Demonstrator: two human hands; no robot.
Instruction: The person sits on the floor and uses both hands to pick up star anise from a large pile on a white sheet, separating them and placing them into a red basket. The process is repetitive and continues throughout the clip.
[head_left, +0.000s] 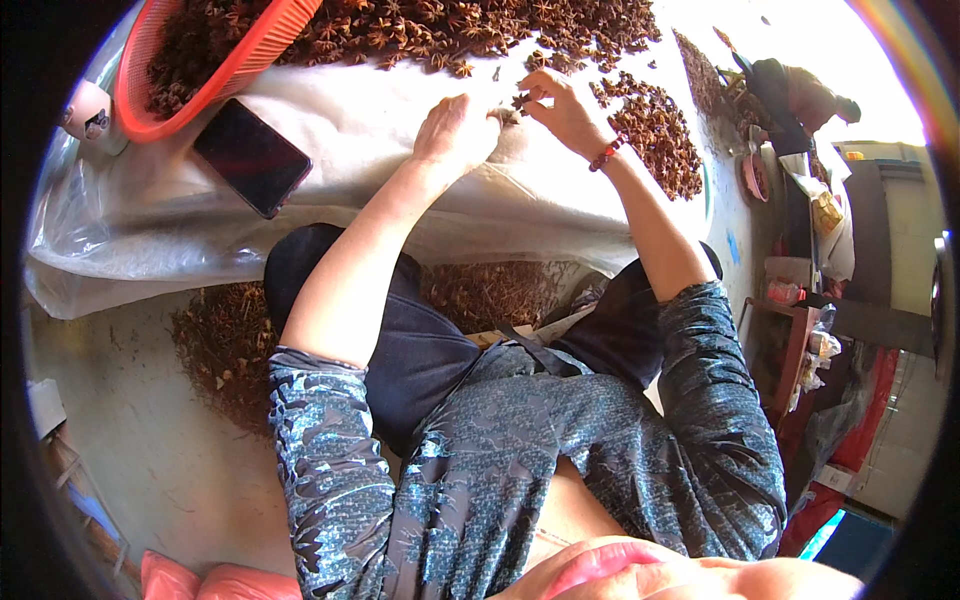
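My right hand, with a red bead bracelet at the wrist, pinches a dark star anise pod between thumb and fingers. Close beside it my left hand is curled over the white sheet; its fingertips are partly hidden, and whether it holds something does not show. Beyond both hands lies a wide heap of star anise. A smaller pile of star anise lies beside my right wrist, on its outer side.
A red plastic basket with star anise stands at the upper left, near a black smartphone and a pink-and-white container. Plant debris lies on the floor below. Another person bends over at the upper right, near a pink basin.
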